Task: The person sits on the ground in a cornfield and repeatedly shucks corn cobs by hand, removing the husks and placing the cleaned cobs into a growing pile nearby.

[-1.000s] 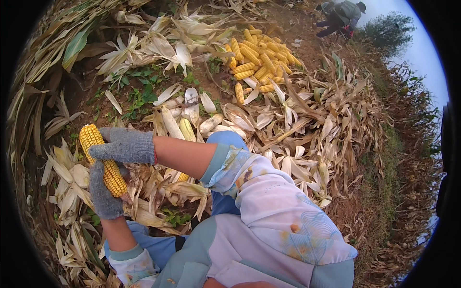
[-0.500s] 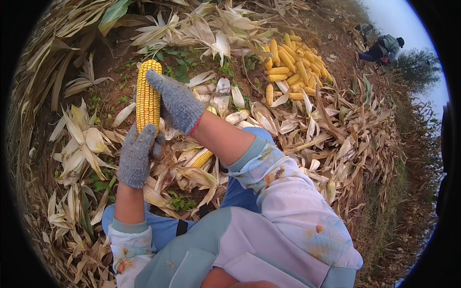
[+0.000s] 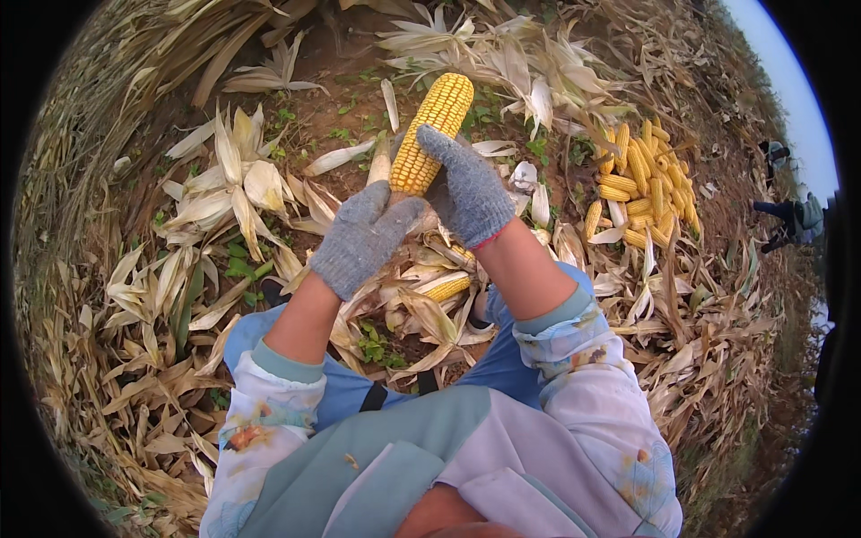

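Observation:
A bare yellow corn cob (image 3: pixel 437 125) points up and away in front of me, tilted slightly right. My right hand (image 3: pixel 471 191), in a grey knit glove, is closed round its lower right side, thumb laid across the kernels. At the cob's base my left hand (image 3: pixel 363 235), gloved the same way, is closed with its thumb by the stalk end; some of its fingers are hidden. A pale strip of husk (image 3: pixel 380 161) stands beside the cob. Below my hands, another corn cob (image 3: pixel 446 287) lies partly covered by dry husks (image 3: pixel 430 323).
A heap of husked corn cobs (image 3: pixel 641 184) lies on the ground to the right. Dry husks (image 3: pixel 238 184) and stalks (image 3: pixel 206 36) cover much of the soil around my legs. Two people (image 3: pixel 794 215) are bent over at the far right edge.
Both hands and the cob have shifted right in the picture, and the cob now leans right instead of standing nearly straight. The view has turned left, so the heap appears farther right.

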The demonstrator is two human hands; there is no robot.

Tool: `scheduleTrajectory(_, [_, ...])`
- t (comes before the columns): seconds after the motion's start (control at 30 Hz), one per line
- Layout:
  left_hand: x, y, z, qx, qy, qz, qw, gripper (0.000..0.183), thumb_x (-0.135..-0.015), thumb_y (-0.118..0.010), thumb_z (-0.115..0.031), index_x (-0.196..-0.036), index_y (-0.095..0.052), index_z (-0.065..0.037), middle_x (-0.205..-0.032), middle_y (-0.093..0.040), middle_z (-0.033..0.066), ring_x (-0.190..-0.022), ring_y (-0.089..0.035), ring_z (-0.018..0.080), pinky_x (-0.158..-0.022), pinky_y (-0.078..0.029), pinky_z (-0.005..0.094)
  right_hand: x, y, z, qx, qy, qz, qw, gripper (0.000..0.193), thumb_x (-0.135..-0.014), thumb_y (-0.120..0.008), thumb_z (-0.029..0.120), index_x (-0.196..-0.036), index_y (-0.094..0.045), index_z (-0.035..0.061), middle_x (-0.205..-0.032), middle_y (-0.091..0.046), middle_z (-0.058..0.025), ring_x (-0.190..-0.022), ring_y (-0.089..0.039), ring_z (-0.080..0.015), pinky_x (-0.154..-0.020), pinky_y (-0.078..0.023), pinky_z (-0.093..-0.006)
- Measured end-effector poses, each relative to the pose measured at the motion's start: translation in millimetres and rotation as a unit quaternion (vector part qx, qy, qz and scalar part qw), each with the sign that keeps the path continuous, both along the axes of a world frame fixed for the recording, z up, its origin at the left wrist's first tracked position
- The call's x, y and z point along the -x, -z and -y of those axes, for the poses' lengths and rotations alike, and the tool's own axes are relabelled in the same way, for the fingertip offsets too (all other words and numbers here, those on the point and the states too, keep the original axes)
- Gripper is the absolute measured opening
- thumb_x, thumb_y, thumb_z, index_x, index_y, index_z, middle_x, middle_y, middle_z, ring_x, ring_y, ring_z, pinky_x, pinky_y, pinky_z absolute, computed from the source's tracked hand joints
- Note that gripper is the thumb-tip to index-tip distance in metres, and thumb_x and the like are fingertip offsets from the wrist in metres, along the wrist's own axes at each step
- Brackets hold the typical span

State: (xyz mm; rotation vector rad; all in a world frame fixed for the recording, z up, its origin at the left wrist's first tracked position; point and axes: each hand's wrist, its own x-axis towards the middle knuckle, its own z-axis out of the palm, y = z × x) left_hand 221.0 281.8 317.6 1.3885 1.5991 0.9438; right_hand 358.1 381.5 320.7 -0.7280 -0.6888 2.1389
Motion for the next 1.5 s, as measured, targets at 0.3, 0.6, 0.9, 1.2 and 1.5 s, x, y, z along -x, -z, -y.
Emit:
scheduleTrajectory(0.3, [-7,-5,3,0.027,-0.005,0.01,1.0,0.025,-0.096,-0.06,-0.024,-0.089,-0.057,0.0,-0.072,-0.052,0.0121,-0.064,-0.053,0.0244,-0.061,-0.044,0.0384,4,8,-1,0.106,0.055,-0.038,0.992,0.041,-0.098,-0.061,0.034,-0.122,-0.048,0.0043,-0.1,-0.06,-0.0107,-0.09,-0.064,-0.025,-0.079,-0.057,-0.0426])
scheduleTrajectory(0.6, [-10,-12,2,-0.226,0.122,-0.113,0.96,0.023,-0.095,-0.061,-0.02,-0.09,-0.056,0.002,-0.075,-0.054,0.0168,-0.066,-0.056,0.0323,-0.062,-0.045,0.0399,0,17,-3,0.228,-0.04,-0.08,0.969,0.041,-0.098,-0.056,0.045,-0.112,-0.056,0.006,-0.086,-0.066,-0.0148,-0.069,-0.068,-0.0293,-0.06,-0.059,-0.0441])
scheduleTrajectory(0.9, [-21,-16,3,0.055,0.012,0.179,0.982,0.024,-0.098,-0.056,-0.022,-0.095,-0.06,0.001,-0.072,-0.056,0.0039,-0.065,-0.054,0.0147,-0.06,-0.045,0.031,-6,8,-7,0.047,0.099,-0.062,0.992,0.038,-0.097,-0.06,0.035,-0.11,-0.051,0.0004,-0.087,-0.063,-0.0152,-0.07,-0.066,-0.0261,-0.059,-0.057,-0.0385])
scheduleTrajectory(1.2, [-24,-33,14,-0.028,0.332,0.007,0.943,0.023,-0.089,-0.067,-0.024,-0.092,-0.063,-0.001,-0.072,-0.059,0.0145,-0.066,-0.061,0.0313,-0.062,-0.047,0.0419,-25,-19,-16,-0.495,0.282,0.332,0.752,0.067,-0.086,-0.072,0.033,-0.133,-0.039,-0.0021,-0.113,-0.06,-0.0166,-0.098,-0.062,-0.03,-0.087,-0.05,-0.0424])
scheduleTrajectory(1.5, [-15,25,12,0.046,0.307,-0.241,0.92,0.03,-0.088,-0.068,-0.024,-0.108,-0.062,-0.002,-0.093,-0.066,0.0231,-0.087,-0.064,0.042,-0.075,-0.05,0.0466,-37,14,-45,0.295,0.144,-0.118,0.937,0.03,-0.093,-0.064,0.037,-0.105,-0.05,0.0137,-0.088,-0.058,-0.008,-0.071,-0.059,-0.0238,-0.066,-0.054,-0.0448])
